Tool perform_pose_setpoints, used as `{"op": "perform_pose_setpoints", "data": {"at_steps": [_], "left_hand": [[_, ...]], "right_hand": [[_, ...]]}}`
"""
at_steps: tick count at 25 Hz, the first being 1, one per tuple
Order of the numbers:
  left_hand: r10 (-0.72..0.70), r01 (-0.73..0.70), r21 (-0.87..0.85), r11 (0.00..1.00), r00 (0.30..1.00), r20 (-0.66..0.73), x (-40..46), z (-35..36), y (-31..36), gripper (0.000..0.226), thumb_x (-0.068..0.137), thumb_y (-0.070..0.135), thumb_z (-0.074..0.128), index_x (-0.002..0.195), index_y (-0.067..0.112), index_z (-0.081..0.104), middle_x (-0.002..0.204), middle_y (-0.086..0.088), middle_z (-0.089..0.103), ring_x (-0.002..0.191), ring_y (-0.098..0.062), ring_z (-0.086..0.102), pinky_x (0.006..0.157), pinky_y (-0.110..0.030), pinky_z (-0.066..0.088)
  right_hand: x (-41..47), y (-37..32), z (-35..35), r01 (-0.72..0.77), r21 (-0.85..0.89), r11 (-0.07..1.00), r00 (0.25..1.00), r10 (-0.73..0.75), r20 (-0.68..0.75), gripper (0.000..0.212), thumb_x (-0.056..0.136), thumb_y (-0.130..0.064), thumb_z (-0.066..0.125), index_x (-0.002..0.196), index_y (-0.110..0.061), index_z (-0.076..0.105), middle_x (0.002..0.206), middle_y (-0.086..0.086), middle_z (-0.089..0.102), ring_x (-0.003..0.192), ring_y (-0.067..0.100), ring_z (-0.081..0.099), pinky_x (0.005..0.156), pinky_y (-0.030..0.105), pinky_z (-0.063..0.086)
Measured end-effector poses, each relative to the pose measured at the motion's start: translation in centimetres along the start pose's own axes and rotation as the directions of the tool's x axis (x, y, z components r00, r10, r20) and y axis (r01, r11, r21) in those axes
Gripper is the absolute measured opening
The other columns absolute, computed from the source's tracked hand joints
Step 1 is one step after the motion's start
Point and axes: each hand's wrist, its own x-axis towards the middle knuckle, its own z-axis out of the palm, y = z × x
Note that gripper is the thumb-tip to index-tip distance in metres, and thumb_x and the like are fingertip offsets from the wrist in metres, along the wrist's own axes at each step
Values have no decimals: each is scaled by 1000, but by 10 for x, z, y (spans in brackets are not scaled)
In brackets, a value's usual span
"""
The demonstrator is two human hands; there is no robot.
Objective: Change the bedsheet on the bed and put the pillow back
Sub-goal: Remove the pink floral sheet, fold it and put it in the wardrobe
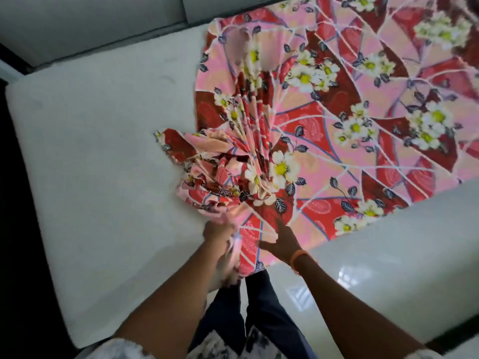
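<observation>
Mattress (pixel 98 161), bare and white, fills most of the head view, running from the lower left up toward a grey headboard (pixel 90 19) along the top edge; its near corner sits at the person's legs, and a glossy pale floor (pixel 375 275) shows to the right of it; over the mattress's right and upper part spreads the bedsheet (pixel 363 104), pink and red with white, yellow-centred flowers and dark leaves; the sheet lies fairly flat toward the upper right, while its near part is drawn into tight pleats that fan down toward the person and bunch in a crumpled heap near the middle of the mattress; a narrow tail of the sheet hangs over the mattress edge between the two hands, in front of dark trousers (pixel 261 314); the left hand (pixel 220 234) is blurred at the left side of this gathered tail, with cloth lying against its fingers, though whether they are curled round the fabric I cannot tell; the right hand (pixel 282 242) rests on the right side of the tail, fingers straight and somewhat spread, pressing flat on the cloth with the thumb pointing left; an orange band (pixel 298 257) circles the right wrist; a patterned white and dark top shows at the bottom edge; no pillow is visible here.
</observation>
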Motion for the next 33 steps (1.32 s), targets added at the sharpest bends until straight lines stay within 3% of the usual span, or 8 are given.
{"op": "perform_pose_setpoints", "data": {"at_steps": [3,7,12,16,23,29,31,33], "left_hand": [[198,-59,-420,906,934,296,-73,34,88,8,89,-1,62,86,7,59,78,-10,58,66,-20,58,56,-28,50],[445,-83,-642,762,788,425,-151,64,176,19,92,-3,61,98,12,53,80,-6,58,69,-15,59,50,-23,49],[374,-348,-140,927,823,427,-191,97,192,22,89,14,70,105,7,57,81,-8,60,61,-15,60,67,-31,54],[353,-627,255,736,677,646,-253,171,206,100,67,47,86,147,19,34,137,-5,48,122,-27,56,74,-31,55],[743,-740,-87,667,652,154,-343,303,318,22,94,19,59,110,12,73,102,-7,75,93,-24,71,85,-41,59],[984,-889,425,-171,-132,119,-393,340,350,36,86,25,73,117,15,58,106,-1,60,74,-10,57,53,-19,47],[945,-864,474,-170,-6,328,-385,348,379,64,81,22,79,135,18,46,127,-7,58,89,-15,62,65,-34,57],[868,-836,528,-149,146,475,-380,357,410,37,80,24,79,112,14,64,104,-10,69,90,-26,67,68,-39,54]], "right_hand": [[-40,-20,-31,-63,-92,994,996,68,52,88,68,-33,86,142,-17,42,134,0,50,123,18,47,93,34,44],[-72,-48,-104,-250,25,968,865,235,-443,20,89,-14,61,102,-5,72,100,19,71,95,34,67,74,31,49],[-98,-63,-265,-113,448,887,691,394,-606,22,89,-4,54,102,-10,71,101,13,69,89,26,65,60,22,47],[-103,-89,-367,264,476,839,691,180,-700,34,77,10,45,69,-20,59,69,7,60,61,16,53,56,23,43],[-126,-49,-496,464,471,750,803,-131,-581,15,88,2,61,93,-8,72,82,7,66,76,15,59,70,24,50],[-106,-1,-580,365,370,855,769,-52,-637,11,85,-3,62,83,1,72,81,27,68,71,25,60,71,48,55],[-96,5,-589,376,405,834,817,-93,-569,11,84,-2,63,87,0,73,81,22,70,71,25,62,71,45,55],[-88,6,-591,421,482,769,813,-84,-576,6,82,-1,65,84,-2,71,76,17,66,69,23,59,63,40,49]]}}
